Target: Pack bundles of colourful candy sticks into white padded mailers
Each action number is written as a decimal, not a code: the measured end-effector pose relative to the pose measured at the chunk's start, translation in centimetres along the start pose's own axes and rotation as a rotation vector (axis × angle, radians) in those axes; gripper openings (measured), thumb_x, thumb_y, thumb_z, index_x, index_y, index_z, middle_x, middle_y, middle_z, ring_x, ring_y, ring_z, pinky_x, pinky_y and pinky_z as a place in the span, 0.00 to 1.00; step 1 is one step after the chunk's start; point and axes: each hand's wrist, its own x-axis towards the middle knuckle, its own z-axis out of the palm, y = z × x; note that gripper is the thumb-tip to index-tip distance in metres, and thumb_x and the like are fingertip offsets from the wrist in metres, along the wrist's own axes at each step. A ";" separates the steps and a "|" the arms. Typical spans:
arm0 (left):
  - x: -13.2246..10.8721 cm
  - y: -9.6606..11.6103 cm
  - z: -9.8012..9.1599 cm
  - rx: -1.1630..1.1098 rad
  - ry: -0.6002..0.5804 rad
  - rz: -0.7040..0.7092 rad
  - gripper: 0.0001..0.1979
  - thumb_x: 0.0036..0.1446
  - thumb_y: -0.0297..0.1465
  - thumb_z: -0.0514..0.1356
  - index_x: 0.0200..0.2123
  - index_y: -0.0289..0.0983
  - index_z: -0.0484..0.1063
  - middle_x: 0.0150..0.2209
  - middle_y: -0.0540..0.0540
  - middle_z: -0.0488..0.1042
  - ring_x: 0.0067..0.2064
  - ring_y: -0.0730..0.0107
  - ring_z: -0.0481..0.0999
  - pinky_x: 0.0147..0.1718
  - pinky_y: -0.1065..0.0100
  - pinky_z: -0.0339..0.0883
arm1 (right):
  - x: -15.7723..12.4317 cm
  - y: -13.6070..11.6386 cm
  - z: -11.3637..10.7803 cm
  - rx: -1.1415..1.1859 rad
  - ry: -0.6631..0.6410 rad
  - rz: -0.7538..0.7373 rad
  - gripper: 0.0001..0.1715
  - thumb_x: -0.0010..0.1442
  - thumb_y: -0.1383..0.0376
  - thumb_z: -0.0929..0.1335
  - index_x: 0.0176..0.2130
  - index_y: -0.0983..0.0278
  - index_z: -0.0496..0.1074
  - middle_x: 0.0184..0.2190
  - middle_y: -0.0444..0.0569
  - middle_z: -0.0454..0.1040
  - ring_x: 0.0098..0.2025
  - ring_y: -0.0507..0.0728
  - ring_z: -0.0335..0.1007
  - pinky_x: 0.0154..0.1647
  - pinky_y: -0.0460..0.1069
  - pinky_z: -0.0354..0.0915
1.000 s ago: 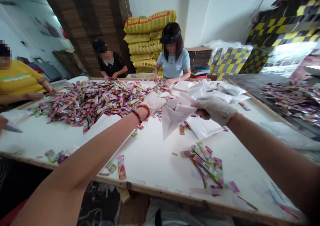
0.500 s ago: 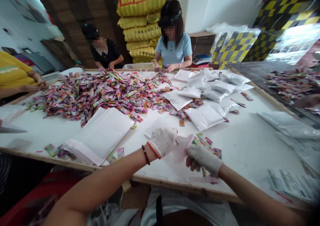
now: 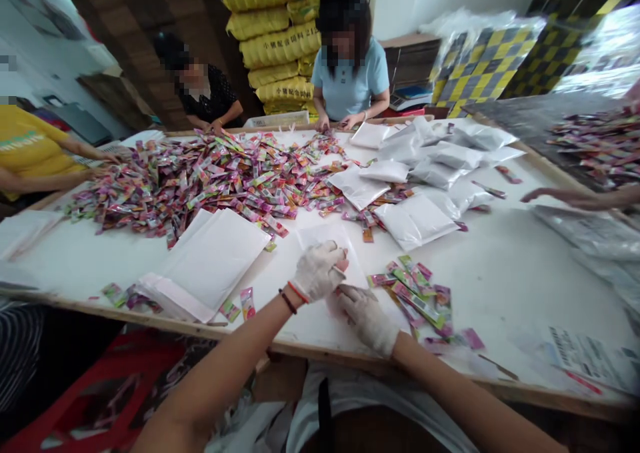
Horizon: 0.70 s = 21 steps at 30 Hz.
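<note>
In the head view a thin white plastic bag lies flat on the table before me, partly under my hands. My left hand, in a white glove with bare fingertips, has its fingers bent and closed over the bag's middle. My right hand, also gloved, rests across the lower part with fingers stretched out, close to the left fingertips. Whether anything small sits under the fingers is hidden. Right of my hands lies a loose group of colourful snack sachets. A stack of flat white bags is to the left.
A big heap of sachets covers the table's far left. Filled white bags are piled at the back right. Several co-workers surround the table; one person's hand reaches in at right. A wooden rim edges the table.
My hands have come down and to the left, and the thin white film held between them now lies on the table. A person's hand at right has reached over the bags there.
</note>
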 end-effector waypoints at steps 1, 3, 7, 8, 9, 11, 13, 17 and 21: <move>0.5 -1.1 0.5 0.030 0.008 0.041 0.19 0.62 0.38 0.45 0.49 0.41 0.68 0.50 0.43 0.69 0.52 0.58 0.66 0.51 0.55 0.57 | -0.4 0.2 0.2 -0.027 0.003 -0.028 0.18 0.60 0.71 0.62 0.50 0.65 0.68 0.53 0.56 0.66 0.56 0.60 0.58 0.56 0.57 0.56; 0.9 -2.6 2.3 0.082 -0.031 0.117 0.19 0.61 0.37 0.48 0.53 0.44 0.66 0.57 0.45 0.64 0.59 0.54 0.57 0.56 0.47 0.48 | -1.1 0.5 0.4 -0.100 -0.017 -0.077 0.15 0.59 0.73 0.61 0.44 0.66 0.72 0.47 0.55 0.71 0.52 0.59 0.62 0.54 0.55 0.58; -0.2 -3.4 6.3 0.120 -0.067 0.183 0.21 0.58 0.39 0.53 0.55 0.46 0.65 0.62 0.45 0.57 0.64 0.47 0.47 0.57 0.38 0.36 | -0.8 0.4 -0.1 -0.244 -0.109 -0.058 0.10 0.59 0.71 0.62 0.36 0.66 0.72 0.37 0.54 0.73 0.41 0.59 0.67 0.43 0.53 0.61; -0.8 -3.5 6.9 0.128 -0.055 0.191 0.22 0.58 0.39 0.53 0.56 0.47 0.64 0.63 0.45 0.55 0.64 0.46 0.45 0.57 0.38 0.34 | -0.4 0.4 -0.2 -0.261 -0.130 -0.038 0.10 0.59 0.71 0.62 0.36 0.66 0.72 0.37 0.54 0.73 0.41 0.59 0.67 0.42 0.53 0.61; -1.3 -3.6 7.4 0.135 -0.047 0.198 0.22 0.59 0.40 0.52 0.57 0.47 0.62 0.64 0.44 0.53 0.65 0.46 0.44 0.57 0.38 0.32 | 0.1 0.3 -0.2 -0.268 -0.149 -0.019 0.10 0.59 0.71 0.62 0.37 0.66 0.72 0.38 0.55 0.73 0.41 0.59 0.67 0.42 0.52 0.61; -2.1 -4.2 7.8 0.150 -0.054 0.217 0.24 0.60 0.42 0.50 0.60 0.48 0.58 0.65 0.43 0.48 0.65 0.46 0.42 0.57 0.38 0.32 | 1.0 0.2 -0.1 -0.261 -0.178 0.007 0.11 0.60 0.72 0.61 0.38 0.66 0.72 0.39 0.55 0.73 0.41 0.59 0.67 0.42 0.52 0.60; -2.3 -5.0 7.7 0.163 -0.083 0.250 0.26 0.60 0.43 0.50 0.61 0.50 0.55 0.66 0.43 0.45 0.65 0.45 0.42 0.57 0.37 0.32 | 1.2 0.0 -0.3 -0.248 -0.189 0.005 0.12 0.59 0.72 0.61 0.37 0.66 0.72 0.38 0.55 0.74 0.39 0.59 0.67 0.41 0.52 0.60; -1.3 -6.6 7.0 0.163 -0.141 0.362 0.28 0.58 0.45 0.51 0.62 0.50 0.53 0.66 0.42 0.45 0.65 0.43 0.42 0.56 0.36 0.35 | -1.6 -0.8 -2.9 -0.047 -0.061 -0.017 0.11 0.58 0.73 0.61 0.33 0.65 0.72 0.35 0.53 0.73 0.39 0.58 0.66 0.41 0.51 0.60; 0.5 -7.5 6.4 0.143 -0.212 0.485 0.30 0.55 0.45 0.55 0.61 0.50 0.56 0.66 0.40 0.45 0.65 0.43 0.42 0.55 0.36 0.37 | -4.8 -0.4 -6.7 0.357 -0.263 -0.055 0.12 0.55 0.72 0.62 0.33 0.61 0.73 0.32 0.45 0.75 0.35 0.53 0.69 0.38 0.46 0.64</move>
